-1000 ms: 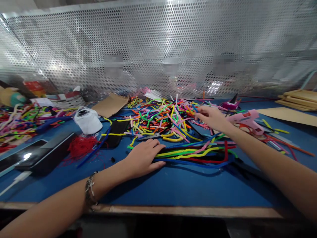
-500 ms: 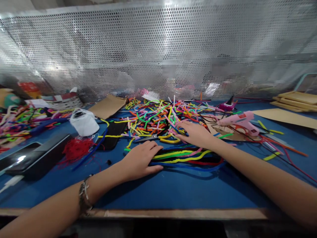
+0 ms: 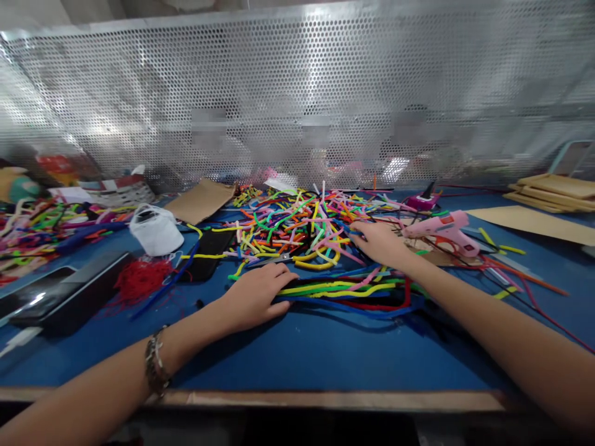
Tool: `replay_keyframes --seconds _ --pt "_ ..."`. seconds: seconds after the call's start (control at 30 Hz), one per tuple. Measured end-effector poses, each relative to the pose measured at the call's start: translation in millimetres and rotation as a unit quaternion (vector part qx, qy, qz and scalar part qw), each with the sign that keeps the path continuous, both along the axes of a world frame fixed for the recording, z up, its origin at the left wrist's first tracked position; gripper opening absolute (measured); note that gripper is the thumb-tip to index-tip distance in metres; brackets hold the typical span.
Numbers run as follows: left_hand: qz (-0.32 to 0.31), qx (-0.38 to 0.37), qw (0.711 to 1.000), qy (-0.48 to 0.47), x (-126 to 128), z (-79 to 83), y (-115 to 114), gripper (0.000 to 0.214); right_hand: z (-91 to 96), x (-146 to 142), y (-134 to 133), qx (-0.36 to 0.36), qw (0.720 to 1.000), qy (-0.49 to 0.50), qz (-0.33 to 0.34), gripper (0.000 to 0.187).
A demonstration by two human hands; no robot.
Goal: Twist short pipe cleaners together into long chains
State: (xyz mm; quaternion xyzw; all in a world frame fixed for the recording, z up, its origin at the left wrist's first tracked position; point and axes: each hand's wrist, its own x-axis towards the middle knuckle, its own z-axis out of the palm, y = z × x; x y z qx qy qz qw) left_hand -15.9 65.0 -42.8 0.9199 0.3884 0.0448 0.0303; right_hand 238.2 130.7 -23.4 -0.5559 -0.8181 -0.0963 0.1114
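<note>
A bundle of long fuzzy pipe cleaners [image 3: 344, 290], yellow, green, blue, red and pink, lies lengthwise on the blue table. My left hand [image 3: 253, 294] is over the bundle's left end, fingers bent across it and thumb along the near side. Behind the bundle, my right hand [image 3: 379, 241] is at the right edge of a heap of short pipe cleaner pieces [image 3: 292, 223]. Its fingers are slightly apart, touching the heap by some blue pieces; its fingertips are partly hidden. Scissors [image 3: 281, 258] lie between the heap and the bundle.
A pink glue gun [image 3: 446, 230] rests on cardboard to the right, with cords around it. On the left are a white mask-like item [image 3: 155, 230], red thread [image 3: 144, 280], a black box-shaped device [image 3: 77, 294] and more pipe cleaners [image 3: 41, 232]. A perforated metal panel [image 3: 297, 93] stands behind.
My right hand has moved right across the heap, uncovering a curved yellow pipe cleaner and pink pieces. A red strand at the bundle's right end now shows bent. My left hand stays on the bundle.
</note>
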Motion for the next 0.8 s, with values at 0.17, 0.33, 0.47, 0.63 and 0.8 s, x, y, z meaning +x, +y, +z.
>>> replay_keyframes --seconds 0.17,0.33,0.47,0.63,0.8 --pt "-0.003 0.02 1.0 -0.012 1.2 11.1 1.5 0.047 5.6 6.5 0.6 0.032 0.999 0.01 -0.018 0.025" --pt "-0.008 0.118 0.993 0.021 14.7 32.4 17.5 0.042 1.3 4.7 -4.5 0.059 0.998 0.01 -0.018 0.033" --pt "0.018 0.158 0.986 0.058 45.7 40.6 41.0 0.034 0.1 -0.7 -8.4 0.044 0.998 0.001 0.042 0.028" --pt "0.048 0.154 0.983 0.082 75.7 31.1 71.7 0.031 3.3 -4.6 -12.6 -0.013 0.987 -0.036 0.159 0.016" --pt "0.076 0.123 0.986 0.082 72.9 29.2 87.7 0.028 5.1 1.5 -9.9 0.018 0.992 -0.022 0.126 0.025"
